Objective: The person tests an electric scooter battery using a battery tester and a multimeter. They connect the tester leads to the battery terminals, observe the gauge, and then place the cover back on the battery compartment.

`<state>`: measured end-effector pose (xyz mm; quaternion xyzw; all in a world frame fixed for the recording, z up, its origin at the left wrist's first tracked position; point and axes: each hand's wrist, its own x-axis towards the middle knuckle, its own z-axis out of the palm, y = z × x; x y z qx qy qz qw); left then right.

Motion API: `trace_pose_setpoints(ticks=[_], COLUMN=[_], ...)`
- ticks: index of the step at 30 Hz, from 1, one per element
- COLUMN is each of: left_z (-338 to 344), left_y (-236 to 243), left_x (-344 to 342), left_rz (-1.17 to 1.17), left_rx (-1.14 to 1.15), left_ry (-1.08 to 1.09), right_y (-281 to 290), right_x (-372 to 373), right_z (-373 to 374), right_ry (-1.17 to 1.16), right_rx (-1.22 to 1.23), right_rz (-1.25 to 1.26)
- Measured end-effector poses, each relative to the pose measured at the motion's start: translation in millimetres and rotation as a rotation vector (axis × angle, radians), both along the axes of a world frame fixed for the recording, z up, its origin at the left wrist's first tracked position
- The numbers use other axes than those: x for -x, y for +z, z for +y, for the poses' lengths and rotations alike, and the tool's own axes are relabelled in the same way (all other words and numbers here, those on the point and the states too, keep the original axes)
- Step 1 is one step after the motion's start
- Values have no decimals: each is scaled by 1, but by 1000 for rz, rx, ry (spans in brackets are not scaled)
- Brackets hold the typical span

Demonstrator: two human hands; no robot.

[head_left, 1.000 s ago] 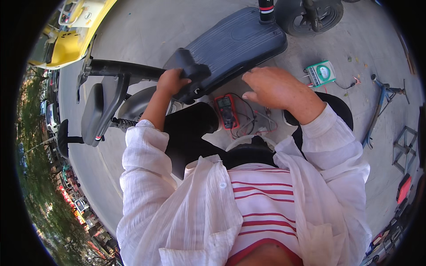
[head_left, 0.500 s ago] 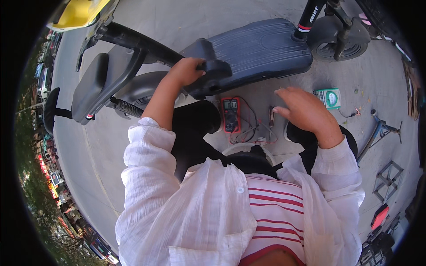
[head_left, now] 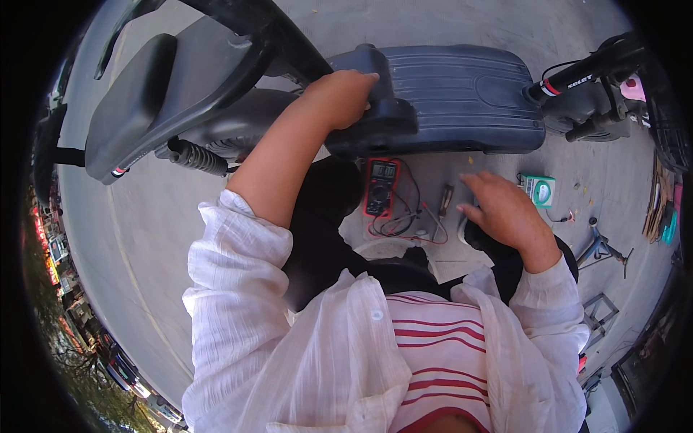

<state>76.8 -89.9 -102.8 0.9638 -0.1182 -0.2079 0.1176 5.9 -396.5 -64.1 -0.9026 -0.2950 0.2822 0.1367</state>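
Observation:
A black electric scooter stands across the space in front of me, with its ribbed deck [head_left: 462, 90] in the middle and its seat [head_left: 133, 108] at the left. My left hand [head_left: 343, 97] is closed over the raised black cover [head_left: 395, 119] at the deck's rear, with some fingertips hidden. In the air over the ground, my right hand [head_left: 505, 213] is open and empty, its thumb apart from the fingers. Just left of it lies a screwdriver-like tool [head_left: 446, 198]. Before my knees a red multimeter [head_left: 378, 189] lies with its display lit, its leads [head_left: 415, 209] looped beside it.
A green and white box [head_left: 538, 190] sits beyond my right hand, with a short wire nearby. Farther right are a blue metal stand [head_left: 600, 245] and a grey metal frame [head_left: 599, 317]. The scooter's steering column [head_left: 577, 78] rises at the upper right.
My view has shifted, so the scooter appears larger and its deck farther right. My left hand stays at the deck's rear cover. My right hand remains open, slightly lower in view.

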Motion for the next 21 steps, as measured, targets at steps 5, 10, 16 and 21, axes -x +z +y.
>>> trace_pose_setpoints(ticks=[5, 10, 16, 21], left_z=[14, 6, -9, -16], left_y=[-2, -8, 0, -6], left_x=[3, 4, 5, 2], left_rz=[-1, 67, 189, 131], left_rx=[81, 167, 169, 53], left_ry=[-10, -86, 103, 42], right_y=[-4, -10, -9, -5], right_x=[-7, -16, -11, -2], right_z=[11, 0, -18, -35], right_ry=[41, 21, -63, -101], right_rx=[19, 37, 49, 58], right_rz=[32, -51, -69, -120])
